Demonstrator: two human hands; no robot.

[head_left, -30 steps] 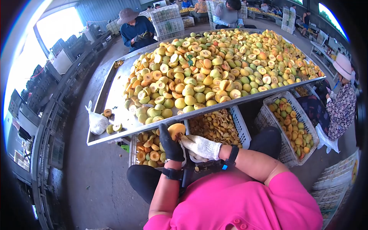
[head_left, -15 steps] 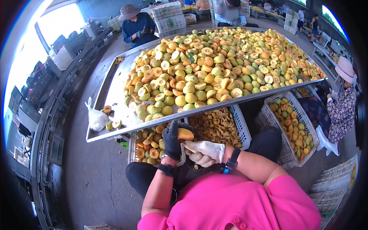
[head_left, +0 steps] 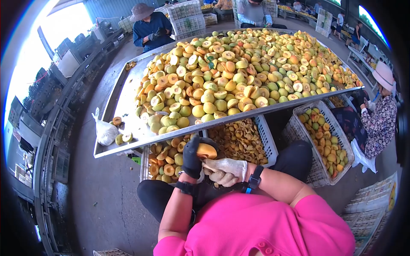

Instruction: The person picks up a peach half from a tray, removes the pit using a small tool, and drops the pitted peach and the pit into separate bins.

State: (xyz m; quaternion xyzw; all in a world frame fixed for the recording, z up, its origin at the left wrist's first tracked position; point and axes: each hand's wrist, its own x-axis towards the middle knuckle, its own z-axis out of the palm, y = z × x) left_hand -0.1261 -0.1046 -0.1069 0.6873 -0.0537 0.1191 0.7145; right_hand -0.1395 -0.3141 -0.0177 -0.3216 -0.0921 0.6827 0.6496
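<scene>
My left hand [head_left: 193,157], in a black glove, is closed around a peach half [head_left: 207,150] with its orange cut face showing. My right hand [head_left: 225,171], in a whitish work glove, is closed just below the fruit, its fingertips near my left thumb. A thin pale piece shows at its fingers, too small to name. Both hands are over my lap, in front of the metal table [head_left: 128,147] heaped with halved yellow-green peaches [head_left: 222,83]. Beneath its edge are a crate of peach halves [head_left: 168,164] and a crate of thin orange-brown fruit pieces [head_left: 241,138].
A tied white plastic bag [head_left: 106,132] hangs at the table's left corner beside a few loose halves. To my right is a white crate of fruit [head_left: 322,141]. A person in a pink hat [head_left: 383,77] sits beyond it; others sit across the table. Crates [head_left: 186,19] are stacked behind.
The view has shifted slightly, moving the scene a little left. Both hands stay together at the peach half, which is turned a little more toward me. The right fingers have moved slightly.
</scene>
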